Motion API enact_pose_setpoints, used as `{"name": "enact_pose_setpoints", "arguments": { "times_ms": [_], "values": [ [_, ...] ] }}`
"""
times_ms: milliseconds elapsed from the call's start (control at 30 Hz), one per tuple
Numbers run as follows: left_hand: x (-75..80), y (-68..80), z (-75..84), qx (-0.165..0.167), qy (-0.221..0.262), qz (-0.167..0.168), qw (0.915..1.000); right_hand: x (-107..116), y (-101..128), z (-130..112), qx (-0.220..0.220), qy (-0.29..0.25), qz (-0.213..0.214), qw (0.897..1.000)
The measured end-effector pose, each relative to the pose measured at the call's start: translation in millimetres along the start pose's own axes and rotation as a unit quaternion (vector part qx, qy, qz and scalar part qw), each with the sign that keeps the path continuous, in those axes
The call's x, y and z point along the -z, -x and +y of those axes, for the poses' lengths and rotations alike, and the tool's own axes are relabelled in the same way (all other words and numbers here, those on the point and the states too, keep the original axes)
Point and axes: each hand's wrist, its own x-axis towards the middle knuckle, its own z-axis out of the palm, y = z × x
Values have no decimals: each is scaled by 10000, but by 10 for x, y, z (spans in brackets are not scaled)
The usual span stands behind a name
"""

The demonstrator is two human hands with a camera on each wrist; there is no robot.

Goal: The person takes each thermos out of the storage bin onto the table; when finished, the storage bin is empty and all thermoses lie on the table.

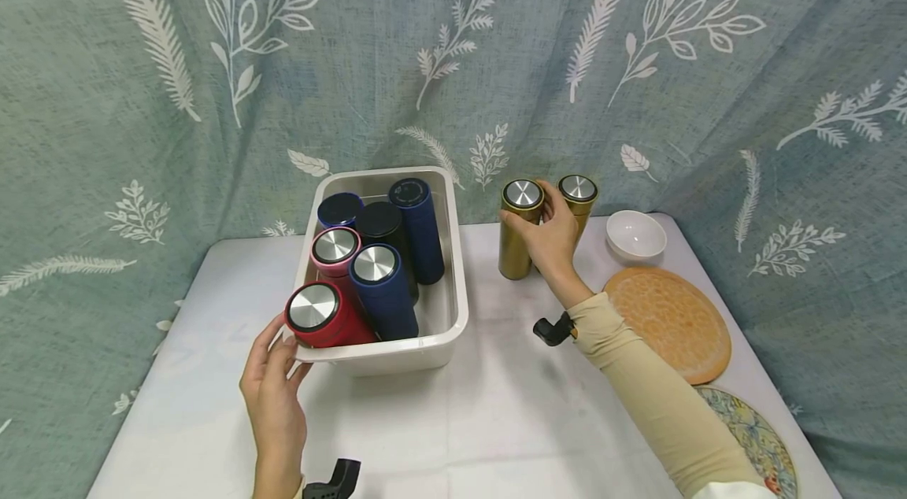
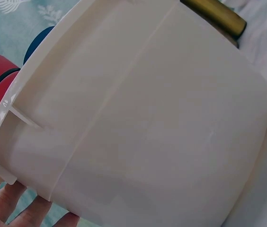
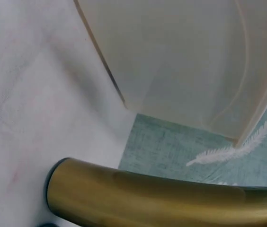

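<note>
One gold flask (image 1: 515, 247), just right of the white bin (image 1: 397, 362), is pinched near its top by the right hand (image 1: 549, 236), thumb and fingers curled; the left hand (image 1: 275, 382) grips the bin's near-left corner. The flask should be rigid, slippery, fairly heavy, best taken round its upper body. Markings on a dark lid (image 1: 409, 193) at the bin's far right are illegible.

Held gold bottle (image 3: 162, 197) runs off the right wrist view's lower edge. Second gold bottle (image 1: 580, 206) partly hidden behind right hand (image 1: 551, 235). Sleeve (image 1: 652, 381) covers some floral mat (image 1: 760, 434). Print on tall blue bottle's lid (image 1: 409, 193) too small for me.
</note>
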Motion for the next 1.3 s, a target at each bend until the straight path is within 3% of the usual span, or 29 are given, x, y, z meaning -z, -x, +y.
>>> {"name": "enact_pose_setpoints", "arguments": {
  "times_ms": [633, 933, 1300],
  "values": [
    [12, -9, -18, -55, -45, -6, 10000, -2, 31, -57, -6, 424, -125, 9990],
    [9, -8, -17, -37, -50, -40, 10000, -10, 40, -79, 342, 697, 123, 9969],
    [9, -12, -15, -27, -14, -72, 10000, -13, 8, -109, 755, 520, 217, 9956]
  ]
}}
